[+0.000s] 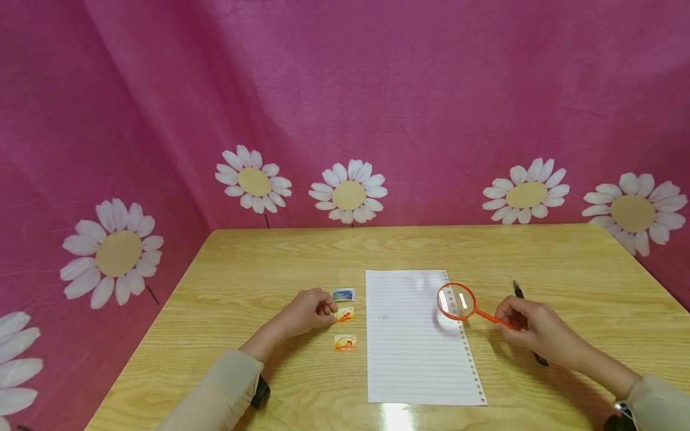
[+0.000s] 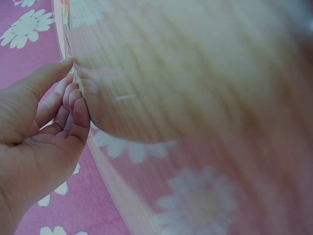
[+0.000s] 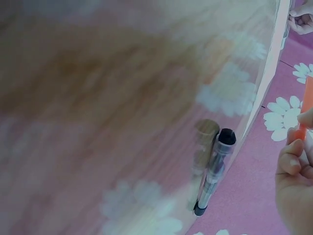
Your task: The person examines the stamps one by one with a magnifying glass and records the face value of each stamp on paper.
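Observation:
My left hand [image 1: 308, 311] rests low over the table, thumb and fingertips pinching the left edge of a small orange-and-yellow stamp [image 1: 345, 315]. In the left wrist view, the thumb and curled fingers [image 2: 79, 110] meet right at the tabletop. Just above that stamp lies a blue-green stamp [image 1: 344, 294], and below it another yellow-and-red stamp [image 1: 345, 343]. My right hand [image 1: 530, 320] grips the handle of an orange-rimmed magnifying glass [image 1: 474, 306], whose lens hangs over the right edge of a lined sheet of paper [image 1: 415, 359]. Faint handwriting shows at the sheet's left.
A black-capped pen [image 3: 215, 169] lies on the table beneath my right hand, partly covered by it in the head view. The wooden table [image 1: 302, 251] backs onto a pink curtain [image 1: 377, 90] with white daisies.

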